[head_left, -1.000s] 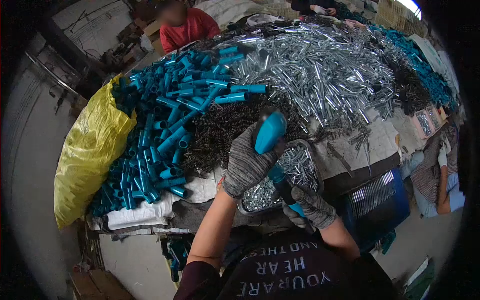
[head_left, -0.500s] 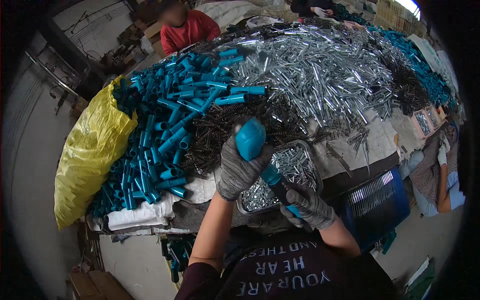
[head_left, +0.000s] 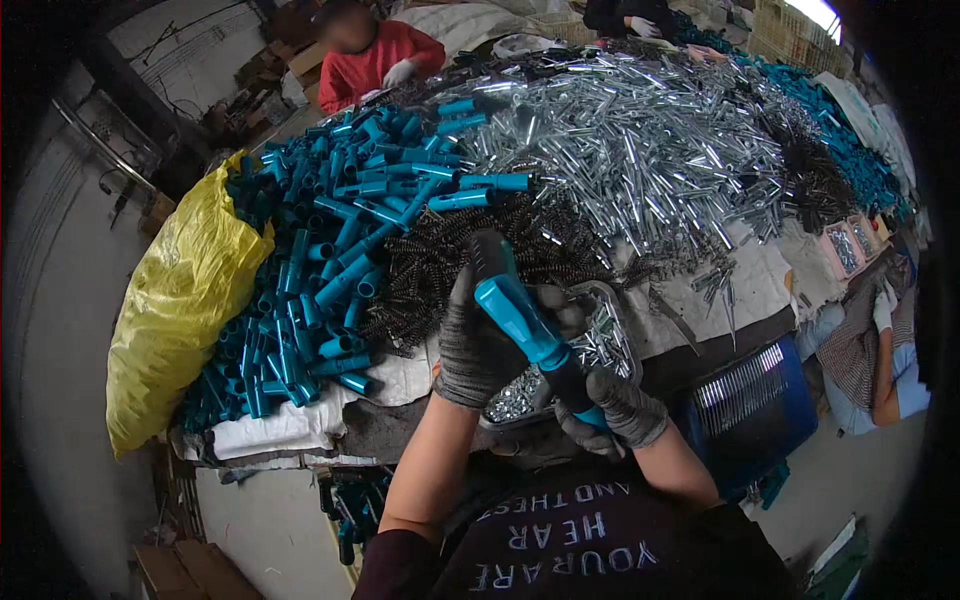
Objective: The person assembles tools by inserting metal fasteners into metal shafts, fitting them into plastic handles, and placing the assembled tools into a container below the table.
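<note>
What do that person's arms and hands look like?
The left hand and right hand each wear a mottled grey knitted fabric glove that reaches the wrist. Above the gloves, the forearms are bare up to dark, purplish-black cloth sleeves ending near the elbows.

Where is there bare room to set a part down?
Mainly the pale cloth between the pointed tool and the pink box. A smaller patch of white cloth lies between the blue tubes and the left hand. Crowded: the heaped tubes, springs and metal rods, and around the teal piece in both hands.
</note>
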Demonstrator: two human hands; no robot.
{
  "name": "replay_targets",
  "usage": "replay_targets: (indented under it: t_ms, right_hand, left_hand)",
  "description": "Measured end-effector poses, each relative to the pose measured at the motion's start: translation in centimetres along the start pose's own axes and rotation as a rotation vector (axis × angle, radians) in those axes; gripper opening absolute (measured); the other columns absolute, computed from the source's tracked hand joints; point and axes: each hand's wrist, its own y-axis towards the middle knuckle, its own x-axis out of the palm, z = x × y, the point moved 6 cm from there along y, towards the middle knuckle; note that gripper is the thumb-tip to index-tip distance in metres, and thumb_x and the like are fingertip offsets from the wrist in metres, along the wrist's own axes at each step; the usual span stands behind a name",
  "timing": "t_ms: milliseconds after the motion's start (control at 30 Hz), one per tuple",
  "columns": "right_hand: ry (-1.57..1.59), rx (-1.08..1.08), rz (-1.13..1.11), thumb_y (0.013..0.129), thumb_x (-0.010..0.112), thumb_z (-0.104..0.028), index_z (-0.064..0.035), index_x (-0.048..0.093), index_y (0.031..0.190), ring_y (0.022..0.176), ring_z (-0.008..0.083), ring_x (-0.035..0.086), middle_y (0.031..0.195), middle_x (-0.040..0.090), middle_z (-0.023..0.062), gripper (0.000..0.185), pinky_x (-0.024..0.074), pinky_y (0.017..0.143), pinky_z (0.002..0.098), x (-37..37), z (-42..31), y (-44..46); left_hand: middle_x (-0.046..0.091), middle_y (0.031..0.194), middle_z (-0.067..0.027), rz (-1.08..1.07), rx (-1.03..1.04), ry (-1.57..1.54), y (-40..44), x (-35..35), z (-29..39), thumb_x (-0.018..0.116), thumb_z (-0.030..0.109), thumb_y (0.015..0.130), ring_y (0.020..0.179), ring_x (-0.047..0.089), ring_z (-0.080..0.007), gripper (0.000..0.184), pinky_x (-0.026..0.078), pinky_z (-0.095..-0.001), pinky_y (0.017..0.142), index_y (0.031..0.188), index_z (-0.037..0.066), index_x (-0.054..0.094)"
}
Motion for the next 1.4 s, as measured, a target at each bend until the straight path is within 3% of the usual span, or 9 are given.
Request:
replay_targets:
  t_ms: [67,167,267,433,733,867,1167,1333,1400]
  right_hand:
    - [-0.227,0.016,0.051,0.077,0.055,-0.064,-0.0063,0.050,0.115,0.039,0.0059,0.038,0.056,0.047,-0.0012,0.069,0.0313,0.036,0.0187,-0.1,-0.5,0.1]
    - [-0.278,0.034,0.097,0.080,0.057,-0.057,-0.0052,0.049,0.118,0.041,0.0060,0.041,0.060,0.049,-0.0004,0.065,0.0340,0.038,0.0187,-0.7,-0.2,0.1]
    - [-0.338,0.074,0.222,0.082,0.059,-0.052,-0.0044,0.048,0.119,0.041,0.0062,0.042,0.062,0.050,0.0003,0.062,0.0346,0.037,0.0187,-2.6,1.0,0.4]
    - [-0.362,0.025,0.426,0.078,0.058,-0.060,-0.0064,0.055,0.102,0.043,0.0075,0.048,0.058,0.050,-0.0018,0.059,0.0388,0.037,0.0212,-4.3,0.8,0.9]
    - [-0.474,-0.116,0.376,0.082,0.054,-0.057,-0.0038,0.055,0.108,0.050,0.0083,0.050,0.064,0.053,0.0007,0.060,0.0416,0.044,0.0234,-2.2,-1.4,0.6]
    - [-0.877,-0.260,0.605,0.084,0.052,-0.056,0.0008,0.058,0.101,0.077,0.0219,0.057,0.077,0.059,0.0114,0.060,0.0448,0.071,0.0341,-3.9,-2.0,0.9]
    - [-1.187,-0.241,0.686,0.083,0.051,-0.058,0.0009,0.058,0.104,0.080,0.0270,0.060,0.084,0.062,0.0162,0.063,0.0470,0.073,0.0374,-2.2,-2.8,0.9]
    - [-1.394,-0.126,0.700,0.082,0.047,-0.063,-0.0004,0.051,0.121,0.098,0.0332,0.060,0.109,0.059,0.0223,0.074,0.0469,0.086,0.0410,-3.0,-1.5,1.8]
    - [-1.423,-0.259,0.741,0.081,0.056,-0.055,-0.0025,0.058,0.109,0.088,0.0319,0.062,0.093,0.063,0.0186,0.059,0.0478,0.077,0.0387,-2.6,-1.3,2.0]
  left_hand:
    - [0.056,0.113,-0.0250,0.010,-0.021,-0.188,-0.4,1.2,0.8,0.047,0.062,0.081,0.107,0.052,-0.0432,0.078,0.037,-0.0550,0.095,0.121,-0.004,0.047]
    - [0.050,0.123,-0.0246,0.225,-0.018,0.688,-1.3,-0.5,3.8,0.055,0.037,0.083,0.112,0.051,-0.0359,0.063,0.041,-0.0412,0.096,0.131,0.000,0.038]
    - [0.052,0.120,-0.0131,0.456,0.150,0.731,-0.8,-0.1,6.4,0.053,0.011,0.082,0.104,0.054,-0.0200,0.050,0.044,-0.0265,0.088,0.130,0.001,0.043]
    - [0.062,0.105,-0.0096,0.165,0.038,1.058,-0.3,5.1,7.0,0.053,0.034,0.089,0.098,0.056,-0.0177,0.043,0.044,-0.0310,0.087,0.119,0.002,0.056]
    - [0.064,0.078,-0.0182,0.506,-0.044,2.599,-0.2,5.2,6.1,0.054,0.050,0.084,0.074,0.064,-0.0313,0.052,0.050,-0.0365,0.067,0.099,0.001,0.063]
    - [0.061,0.070,-0.0153,0.613,-0.202,2.683,0.4,4.1,5.8,0.053,0.054,0.082,0.068,0.062,-0.0322,0.050,0.048,-0.0405,0.060,0.082,0.004,0.062]
    - [0.062,0.071,-0.0177,0.482,-0.164,2.643,0.1,2.8,7.2,0.051,0.056,0.082,0.070,0.062,-0.0330,0.052,0.048,-0.0417,0.063,0.079,0.006,0.064]
    - [0.063,0.075,-0.0183,0.822,-0.583,2.818,-1.4,1.7,7.4,0.045,0.058,0.084,0.073,0.062,-0.0332,0.056,0.048,-0.0445,0.066,0.081,0.007,0.066]
    - [0.063,0.077,-0.0183,0.719,-0.542,2.879,-1.2,1.7,7.4,0.046,0.057,0.084,0.075,0.062,-0.0329,0.052,0.049,-0.0419,0.067,0.086,0.009,0.065]
